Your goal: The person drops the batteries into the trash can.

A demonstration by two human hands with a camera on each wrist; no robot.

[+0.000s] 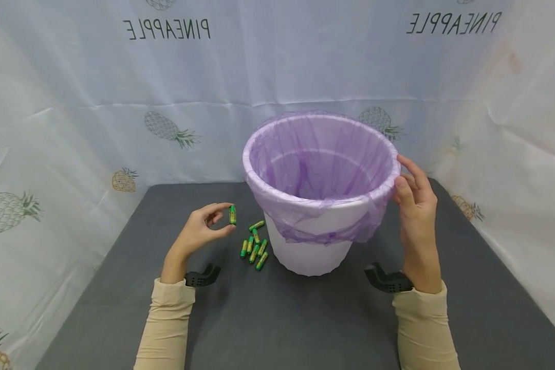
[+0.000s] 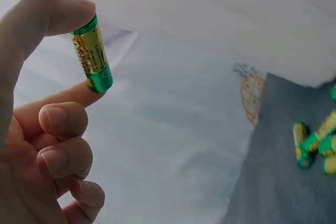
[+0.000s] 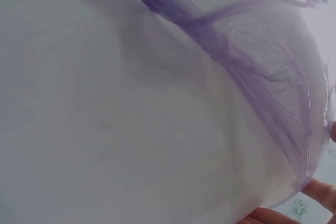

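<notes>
My left hand (image 1: 201, 228) holds up a small green-and-gold battery (image 1: 233, 215), pinched endwise between thumb and index finger. In the left wrist view the same battery (image 2: 92, 56) stands nearly upright, the other fingers (image 2: 65, 156) curled below it. A white trash bin (image 1: 305, 257) with a thin purple bag (image 1: 328, 237) folded over its rim stands to the right. My right hand (image 1: 416, 205) rests on the bin's right side, thumb and fingertips against the outer rim. In the right wrist view, fingers (image 3: 320, 192) touch the bag-covered edge.
Several more batteries (image 1: 254, 249) lie in a loose group on the dark grey table (image 1: 277, 318), just left of the bin's foot. A white curtain (image 1: 213, 77) printed with pineapples hangs behind and at both sides. Black wrist mounts (image 1: 203, 277) sit on both arms.
</notes>
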